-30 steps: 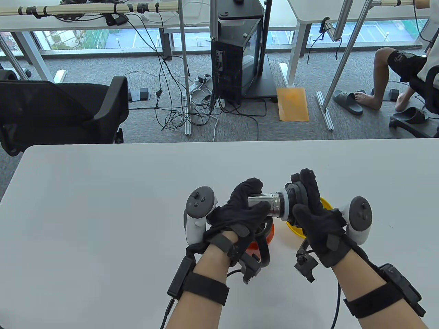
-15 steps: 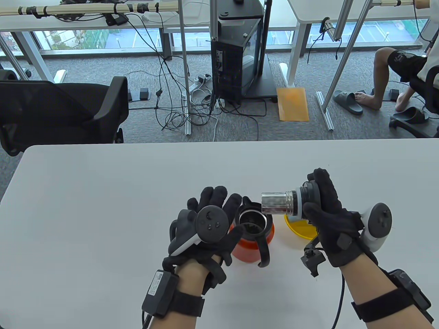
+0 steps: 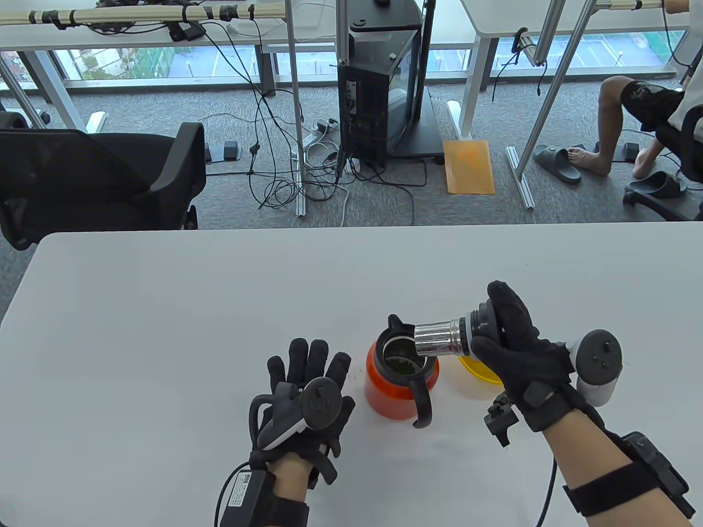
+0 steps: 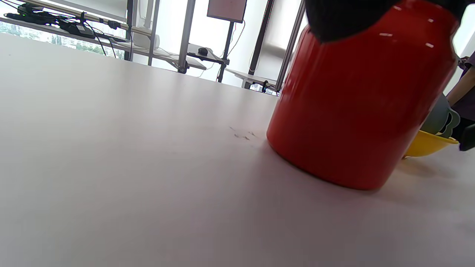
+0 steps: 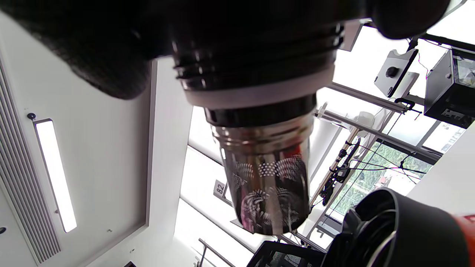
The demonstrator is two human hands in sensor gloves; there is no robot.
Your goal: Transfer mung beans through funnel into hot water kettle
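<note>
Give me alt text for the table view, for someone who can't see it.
A gloved right hand holds a black lid with a steel strainer tube tilted over the open mouth of a red kettle with green beans inside. The left hand rests flat beside it; a yellow bowl sits behind.

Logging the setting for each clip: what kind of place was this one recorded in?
Probably an office or lab used for recording: a plain white table, grey carpet with loose black cables and a black equipment cabinet, a black office chair, and large windows behind.
</note>
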